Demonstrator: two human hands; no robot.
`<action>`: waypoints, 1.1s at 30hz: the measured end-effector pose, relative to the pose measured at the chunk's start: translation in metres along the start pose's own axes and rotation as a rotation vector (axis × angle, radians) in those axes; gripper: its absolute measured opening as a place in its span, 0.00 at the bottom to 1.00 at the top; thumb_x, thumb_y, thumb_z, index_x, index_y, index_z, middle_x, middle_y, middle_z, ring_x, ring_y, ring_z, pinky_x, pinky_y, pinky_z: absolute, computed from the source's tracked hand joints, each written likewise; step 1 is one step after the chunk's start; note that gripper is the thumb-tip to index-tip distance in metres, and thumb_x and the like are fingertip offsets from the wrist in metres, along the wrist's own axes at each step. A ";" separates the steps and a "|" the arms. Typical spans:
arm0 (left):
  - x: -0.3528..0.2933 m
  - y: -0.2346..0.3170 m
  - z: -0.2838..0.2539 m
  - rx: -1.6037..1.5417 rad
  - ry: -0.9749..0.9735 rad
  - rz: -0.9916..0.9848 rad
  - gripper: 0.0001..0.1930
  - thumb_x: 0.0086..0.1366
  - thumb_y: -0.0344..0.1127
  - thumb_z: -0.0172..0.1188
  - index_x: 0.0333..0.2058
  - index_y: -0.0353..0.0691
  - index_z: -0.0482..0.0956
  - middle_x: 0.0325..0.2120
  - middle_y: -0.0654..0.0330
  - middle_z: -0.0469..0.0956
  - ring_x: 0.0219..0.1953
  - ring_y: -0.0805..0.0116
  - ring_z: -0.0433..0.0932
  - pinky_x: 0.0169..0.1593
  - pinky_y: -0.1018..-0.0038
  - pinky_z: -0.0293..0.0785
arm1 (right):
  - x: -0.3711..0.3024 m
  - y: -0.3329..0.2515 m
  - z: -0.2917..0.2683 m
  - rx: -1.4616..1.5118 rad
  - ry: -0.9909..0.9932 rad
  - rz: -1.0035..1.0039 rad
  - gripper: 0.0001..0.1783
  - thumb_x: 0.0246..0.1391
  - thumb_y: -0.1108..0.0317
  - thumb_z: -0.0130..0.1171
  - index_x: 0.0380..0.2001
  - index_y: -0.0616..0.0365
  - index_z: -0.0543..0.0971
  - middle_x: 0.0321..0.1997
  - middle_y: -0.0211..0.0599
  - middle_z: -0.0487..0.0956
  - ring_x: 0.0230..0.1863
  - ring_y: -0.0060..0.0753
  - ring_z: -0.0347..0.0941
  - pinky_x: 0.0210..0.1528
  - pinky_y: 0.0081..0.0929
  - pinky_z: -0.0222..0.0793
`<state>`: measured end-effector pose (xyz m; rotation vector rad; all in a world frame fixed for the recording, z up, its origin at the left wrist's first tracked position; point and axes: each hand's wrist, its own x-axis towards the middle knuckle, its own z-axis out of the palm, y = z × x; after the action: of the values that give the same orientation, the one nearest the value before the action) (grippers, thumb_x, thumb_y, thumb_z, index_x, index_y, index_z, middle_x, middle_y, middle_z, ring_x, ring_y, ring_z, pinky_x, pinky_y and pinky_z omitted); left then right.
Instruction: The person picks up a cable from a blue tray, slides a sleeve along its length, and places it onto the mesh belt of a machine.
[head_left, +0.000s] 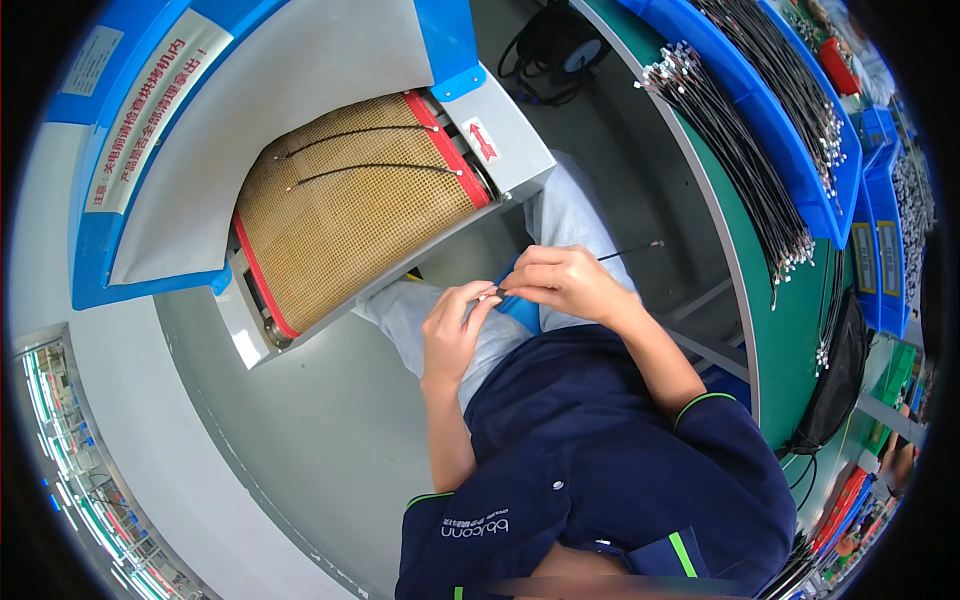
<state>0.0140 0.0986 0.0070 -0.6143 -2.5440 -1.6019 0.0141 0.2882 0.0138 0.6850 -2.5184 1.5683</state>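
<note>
A thin black cable [628, 250] is held between my two hands above my lap. My left hand [452, 330] pinches its small pale end [489, 296] between thumb and fingertips. Close beside it, my right hand [568, 283] is closed around the cable, whose other end sticks out to the right with a small pale connector [656, 243]. Fingers hide the stretch between the hands. Ahead on the left, two more black cables [380, 167] lie apart on the brown mesh conveyor belt [350, 240] with red edges.
A blue and white machine housing [270, 80] arches over the belt. On the right, a curved green table [740, 200] bears a bundle of black cables [735, 160] and blue bins [845, 190] with more cables. A black bag [840, 380] hangs near the table, and a cable reel [570, 50] stands beyond.
</note>
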 end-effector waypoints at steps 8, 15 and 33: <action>-0.008 -0.001 0.002 -0.073 0.002 -0.106 0.11 0.52 0.24 0.64 0.31 0.36 0.70 0.28 0.57 0.79 0.30 0.64 0.79 0.36 0.75 0.75 | -0.002 -0.005 0.001 -0.161 0.005 -0.003 0.05 0.44 0.68 0.62 0.27 0.54 0.79 0.27 0.29 0.72 0.22 0.34 0.72 0.25 0.28 0.70; -0.001 -0.006 0.002 0.131 0.098 0.297 0.12 0.49 0.24 0.66 0.31 0.37 0.72 0.29 0.59 0.79 0.31 0.60 0.78 0.37 0.69 0.76 | 0.001 -0.003 -0.002 -0.027 -0.013 -0.001 0.07 0.43 0.71 0.64 0.29 0.57 0.81 0.24 0.32 0.73 0.22 0.31 0.73 0.24 0.25 0.70; 0.001 -0.003 -0.001 0.168 0.052 0.221 0.10 0.45 0.20 0.64 0.29 0.37 0.77 0.26 0.60 0.78 0.30 0.64 0.77 0.34 0.73 0.73 | 0.000 0.002 -0.004 0.061 0.026 0.002 0.05 0.44 0.71 0.62 0.28 0.58 0.79 0.26 0.34 0.73 0.25 0.36 0.72 0.29 0.28 0.70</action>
<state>0.0122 0.0967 0.0053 -0.7918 -2.4404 -1.3007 0.0126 0.2923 0.0145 0.6646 -2.4631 1.6502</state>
